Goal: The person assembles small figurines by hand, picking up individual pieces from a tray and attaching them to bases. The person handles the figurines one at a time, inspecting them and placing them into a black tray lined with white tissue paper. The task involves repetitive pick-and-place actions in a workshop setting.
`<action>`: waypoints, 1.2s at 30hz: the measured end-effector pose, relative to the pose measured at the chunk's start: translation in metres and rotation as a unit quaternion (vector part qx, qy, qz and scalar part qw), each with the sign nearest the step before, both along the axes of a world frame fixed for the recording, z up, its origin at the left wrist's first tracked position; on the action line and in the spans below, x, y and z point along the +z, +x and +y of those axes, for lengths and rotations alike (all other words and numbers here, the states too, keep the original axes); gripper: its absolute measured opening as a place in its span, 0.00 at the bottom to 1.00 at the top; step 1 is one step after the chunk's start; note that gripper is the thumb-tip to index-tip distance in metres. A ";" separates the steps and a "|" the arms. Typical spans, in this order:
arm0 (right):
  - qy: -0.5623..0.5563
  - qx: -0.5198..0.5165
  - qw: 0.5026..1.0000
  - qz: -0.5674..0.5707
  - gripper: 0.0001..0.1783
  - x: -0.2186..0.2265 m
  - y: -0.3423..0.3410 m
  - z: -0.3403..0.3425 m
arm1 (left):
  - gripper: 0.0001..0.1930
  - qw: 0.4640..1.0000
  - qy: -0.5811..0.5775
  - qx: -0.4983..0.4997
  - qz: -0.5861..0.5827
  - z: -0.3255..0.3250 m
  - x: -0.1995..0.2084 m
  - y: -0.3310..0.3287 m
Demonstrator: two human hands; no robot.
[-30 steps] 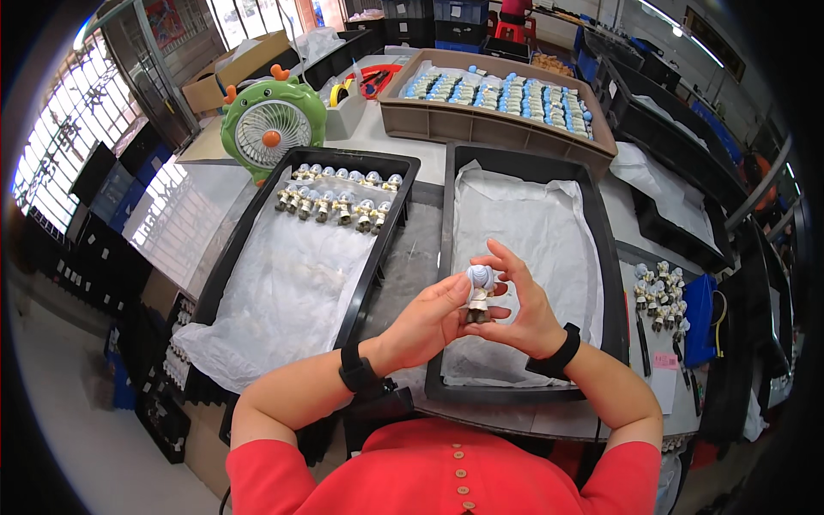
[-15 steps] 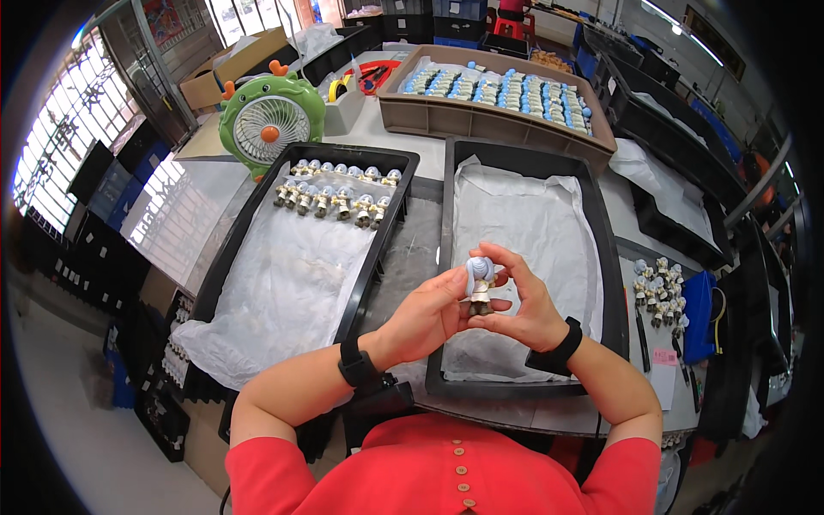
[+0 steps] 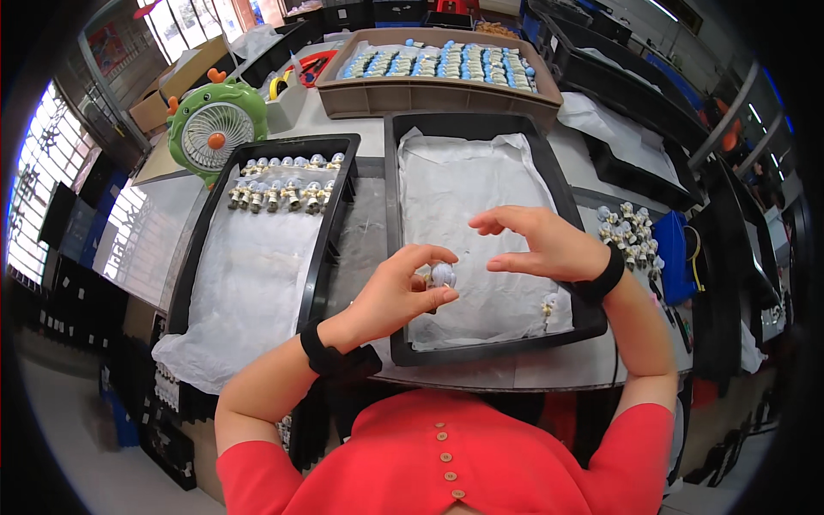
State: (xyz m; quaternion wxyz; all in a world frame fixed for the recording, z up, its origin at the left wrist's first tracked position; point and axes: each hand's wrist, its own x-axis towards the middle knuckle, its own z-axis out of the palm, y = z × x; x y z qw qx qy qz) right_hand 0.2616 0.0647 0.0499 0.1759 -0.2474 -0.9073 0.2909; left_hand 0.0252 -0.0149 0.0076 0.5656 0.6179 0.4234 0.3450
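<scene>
Pale-blue-haired figurine [image 3: 443,275] | left hand [image 3: 396,287] pinching it | right hand [image 3: 549,244] half-spread, empty | white label [image 3: 554,41] unreadable

Green fan [image 3: 216,127] near cardboard box [image 3: 194,74]; blue object [image 3: 673,257] at right

Left grip [image 3: 396,290] curled, right grip [image 3: 556,246] parted

The left forearm [image 3: 268,380] and right forearm [image 3: 639,333] angle inward. The left thumb [image 3: 434,299] and fingers [image 3: 427,255] close in a pinch; the right thumb [image 3: 512,262] stands apart from its extended, leftward-pointing fingers [image 3: 505,219].
</scene>
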 end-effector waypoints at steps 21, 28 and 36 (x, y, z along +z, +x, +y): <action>0.086 -0.033 0.857 -0.508 0.23 -0.108 0.067 0.015 | 0.22 0.764 0.244 -0.231 0.551 0.053 -0.023 0.029; 0.022 -0.036 0.975 -0.218 0.24 -0.046 0.032 0.010 | 0.25 0.837 0.215 -0.190 0.466 0.063 -0.023 0.014; 0.079 -0.055 0.980 0.176 0.36 0.007 -0.032 -0.020 | 0.26 0.980 -0.119 -0.029 -0.158 0.018 0.031 0.004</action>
